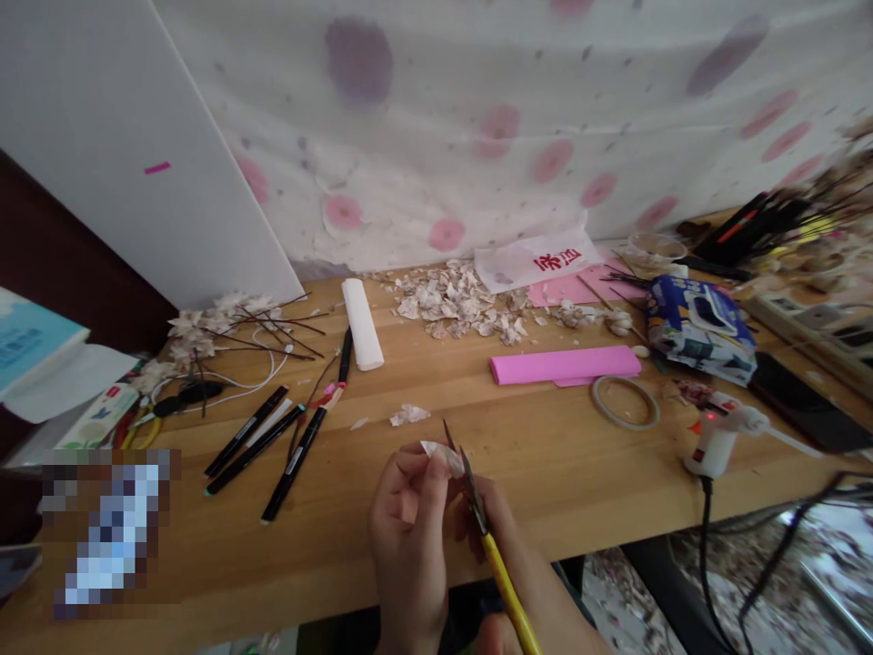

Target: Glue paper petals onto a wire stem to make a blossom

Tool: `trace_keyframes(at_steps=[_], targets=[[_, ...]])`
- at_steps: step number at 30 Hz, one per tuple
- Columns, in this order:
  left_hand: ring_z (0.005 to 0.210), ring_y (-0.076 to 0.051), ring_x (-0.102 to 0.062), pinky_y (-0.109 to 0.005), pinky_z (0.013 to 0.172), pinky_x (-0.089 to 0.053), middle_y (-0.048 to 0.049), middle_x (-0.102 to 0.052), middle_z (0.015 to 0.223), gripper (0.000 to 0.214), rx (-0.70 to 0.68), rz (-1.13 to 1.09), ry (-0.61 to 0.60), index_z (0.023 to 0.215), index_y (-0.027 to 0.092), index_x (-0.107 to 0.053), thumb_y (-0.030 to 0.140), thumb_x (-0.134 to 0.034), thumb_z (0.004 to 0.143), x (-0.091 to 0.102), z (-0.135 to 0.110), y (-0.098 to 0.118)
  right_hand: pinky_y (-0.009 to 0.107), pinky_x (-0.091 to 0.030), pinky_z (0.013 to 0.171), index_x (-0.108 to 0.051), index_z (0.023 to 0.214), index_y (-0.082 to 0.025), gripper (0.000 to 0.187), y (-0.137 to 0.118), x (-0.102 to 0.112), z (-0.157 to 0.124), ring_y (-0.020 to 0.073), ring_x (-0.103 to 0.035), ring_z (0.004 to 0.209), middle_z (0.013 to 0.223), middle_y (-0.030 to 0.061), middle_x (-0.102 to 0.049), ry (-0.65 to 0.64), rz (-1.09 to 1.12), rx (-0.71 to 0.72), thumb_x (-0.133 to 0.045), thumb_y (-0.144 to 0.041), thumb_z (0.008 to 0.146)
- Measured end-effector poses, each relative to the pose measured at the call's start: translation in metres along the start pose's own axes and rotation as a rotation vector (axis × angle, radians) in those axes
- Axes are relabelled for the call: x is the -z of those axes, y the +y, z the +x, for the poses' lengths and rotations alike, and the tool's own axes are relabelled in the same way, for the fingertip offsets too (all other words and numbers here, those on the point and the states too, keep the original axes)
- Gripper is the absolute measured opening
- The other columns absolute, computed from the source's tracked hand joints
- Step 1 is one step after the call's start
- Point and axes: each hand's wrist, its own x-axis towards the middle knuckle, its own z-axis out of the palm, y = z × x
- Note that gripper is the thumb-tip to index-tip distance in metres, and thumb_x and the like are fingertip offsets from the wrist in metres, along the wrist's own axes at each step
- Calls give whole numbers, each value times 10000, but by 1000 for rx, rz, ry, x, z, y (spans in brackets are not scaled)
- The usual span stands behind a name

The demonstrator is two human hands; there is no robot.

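Note:
My left hand (409, 523) is closed in a pinch on a small white paper piece (440, 452) over the wooden table (587, 473). My right hand (528, 582) grips yellow-handled scissors (495, 555), whose dark blades (462, 464) point up and touch the paper piece. A cut white scrap (409, 415) lies on the table just beyond my hands. Farther back sits a heap of white paper petals (456, 305).
Several black markers (273, 446) lie to the left, next to twigs with paper blossoms (225, 327). A white paper roll (362, 323), folded pink paper (565, 365), a tape ring (624, 401), a white glue gun (716, 437) and a wipes pack (699, 327) are spread across the table.

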Motion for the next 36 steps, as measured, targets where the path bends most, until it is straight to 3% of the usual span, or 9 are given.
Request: trace_keyframes(at_steps=[3, 9, 17, 20, 23, 26, 36], targets=[[683, -150, -663, -245, 645, -548, 2, -720, 748, 290, 7, 8, 19, 735, 202, -685, 440, -845, 784, -2, -1, 0, 476, -572, 935, -525, 1478, -249, 1242, -5, -1, 2, 415, -652, 1122, 1333, 160, -670, 16, 4, -8, -559, -1013, 499], [712, -151, -686, -237, 674, -574, 4, -735, 740, 286, 22, -17, 32, 730, 204, -692, 432, -858, 769, -5, 1, 3, 445, -561, 938, -578, 1405, -317, 1043, -15, 0, 7, 380, -677, 1085, 1270, 102, -715, 29, 109, 20, -688, -922, 562], [729, -151, -727, -255, 748, -618, -15, -775, 788, 250, 35, -28, 7, 726, 187, -697, 374, -854, 781, 0, 5, 2, 451, -574, 916, -600, 1360, -275, 1076, -8, 3, 5, 402, -691, 1085, 1236, 131, -733, 57, -21, -27, -694, -937, 517], [750, -161, -732, -274, 751, -622, -17, -763, 806, 229, 23, -2, -36, 750, 186, -697, 363, -829, 811, 4, 7, 0, 400, -580, 804, -641, 1279, -262, 1050, -9, 5, 4, 339, -698, 919, 1082, 106, -754, 60, -37, -61, -659, -965, 500], [735, -184, -724, -298, 706, -619, -26, -744, 804, 242, -23, 67, -50, 753, 186, -686, 385, -807, 822, 6, 8, 0, 320, -531, 668, -673, 1171, -228, 1054, -9, 9, 5, 248, -622, 732, 854, 47, -706, 20, -77, -109, -621, -1002, 456], [707, -182, -699, -279, 670, -592, -21, -725, 763, 217, -104, 177, -16, 744, 195, -675, 360, -791, 826, 5, 6, 4, 296, -501, 653, -673, 1179, -209, 1100, -8, 14, 5, 197, -534, 637, 678, -24, -579, -5, -98, -119, -597, -1018, 438], [684, -161, -643, -262, 666, -549, 3, -665, 736, 186, -123, 287, -42, 685, 215, -670, 305, -776, 808, 5, 8, 23, 233, -339, 487, -648, 1016, -221, 962, -10, 17, 3, 117, -333, 529, 609, -79, -443, -23, -114, -166, -639, -997, 448]])
